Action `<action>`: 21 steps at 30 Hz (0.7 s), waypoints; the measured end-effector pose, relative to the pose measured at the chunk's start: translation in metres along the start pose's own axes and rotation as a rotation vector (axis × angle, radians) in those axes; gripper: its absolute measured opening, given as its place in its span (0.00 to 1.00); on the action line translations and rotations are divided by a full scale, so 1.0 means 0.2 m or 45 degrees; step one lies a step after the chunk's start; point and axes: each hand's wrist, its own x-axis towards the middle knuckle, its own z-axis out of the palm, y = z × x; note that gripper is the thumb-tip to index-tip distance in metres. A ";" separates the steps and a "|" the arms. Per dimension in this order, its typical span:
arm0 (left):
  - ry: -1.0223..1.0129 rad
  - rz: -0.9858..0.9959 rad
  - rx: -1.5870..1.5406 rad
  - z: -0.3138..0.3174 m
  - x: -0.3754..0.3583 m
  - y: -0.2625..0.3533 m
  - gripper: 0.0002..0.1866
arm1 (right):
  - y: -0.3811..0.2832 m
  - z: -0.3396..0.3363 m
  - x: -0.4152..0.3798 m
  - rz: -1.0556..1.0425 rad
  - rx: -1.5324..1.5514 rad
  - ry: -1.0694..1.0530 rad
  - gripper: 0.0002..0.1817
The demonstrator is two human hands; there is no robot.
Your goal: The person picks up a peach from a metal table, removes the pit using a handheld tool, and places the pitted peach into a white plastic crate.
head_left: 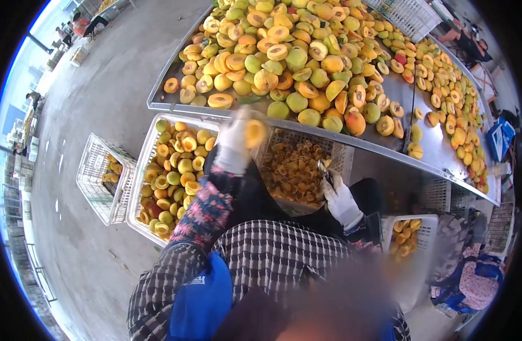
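Note:
My left hand [233, 145], in a white glove and smeared by motion, holds a yellow peach half [254, 134] at the table's front edge. The white-gloved right hand [341, 206] is closed around a small shiny metal tool [322, 166] with a spoon-like end; its exact shape is hard to make out. Between my hands, below the table edge, a crate holds brown-yellow peach pits and scraps [295, 170]. To the left of my left arm, a white crate [137, 196] is filled with peach halves [173, 179].
Cut peaches [295, 57] lie heaped on the metal table [386, 149] in front. Another white crate [102, 190] stands at far left, and a crate with fruit [406, 236] at right. A co-worker in a pink patterned sleeve [478, 284] sits at right; other people appear farther off.

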 end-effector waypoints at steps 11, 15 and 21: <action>-0.179 0.461 1.927 0.02 0.23 0.16 0.24 | -0.07 0.02 0.02 -0.036 -0.252 -0.053 0.25; -0.196 0.140 2.192 0.28 0.32 -0.07 0.36 | -0.17 0.02 0.03 0.056 -0.363 -0.076 0.24; -0.121 0.165 1.914 0.24 0.39 -0.10 0.31 | -0.11 0.03 0.00 -0.028 -0.263 -0.044 0.22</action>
